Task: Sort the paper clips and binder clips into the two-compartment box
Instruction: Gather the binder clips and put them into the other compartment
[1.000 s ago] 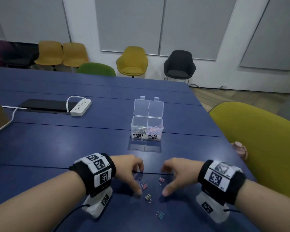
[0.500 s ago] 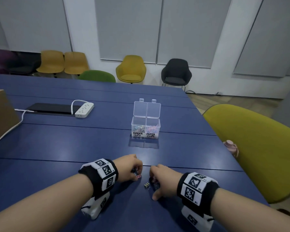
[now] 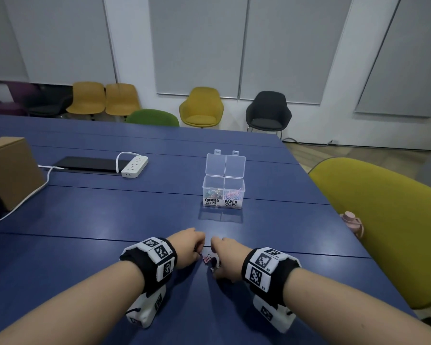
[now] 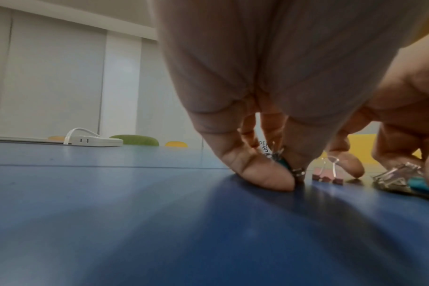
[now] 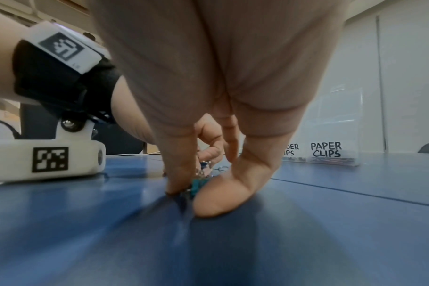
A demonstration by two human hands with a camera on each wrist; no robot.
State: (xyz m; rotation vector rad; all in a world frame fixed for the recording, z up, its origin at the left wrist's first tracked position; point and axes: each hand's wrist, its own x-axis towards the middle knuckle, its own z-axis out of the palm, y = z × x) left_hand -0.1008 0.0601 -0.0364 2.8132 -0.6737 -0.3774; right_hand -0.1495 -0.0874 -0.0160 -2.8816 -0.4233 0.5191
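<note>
1. Two bare arms reached forward over the blue desk [image 3: 85, 215], each with a black band and white tags at the wrist.
2. The left hand [image 3: 188, 247] was down on the desk with its fingers [image 4: 265, 174] curled and pinching a teal binder clip [image 4: 285, 162] against the desk.
3. The right hand [image 3: 228, 257] was just beside it, also curled down, and its thumb and a finger squeezed another teal binder clip [image 5: 196, 185] on the desk.
4. A pink binder clip [image 3: 207, 258] sat on the desk in the small gap between the two hands. In the left wrist view it stood with its wire loop up [image 4: 327, 174].
5. More clip wires lay under the right hand, but they were too blurry to count.
6. Farther back, well apart from the hands, stood the clear two-compartment box [image 3: 223, 192] with both lids up.
7. Its left part said BINDER CLIPS and had colored binder clips [image 3: 213, 192] inside. Its right part said PAPER CLIPS and had pink and blue paper clips [image 3: 233, 194] inside.
8. To the left, farther away, a white power strip [image 3: 135, 166] lay next to a flat black thing, and a brown cardboard box [image 3: 8, 170] sat at the left edge.
9. A big yellow-green chair [image 3: 383, 220] was at the right side of the desk.
10. Yellow, green and black chairs stood by the far wall.
</note>
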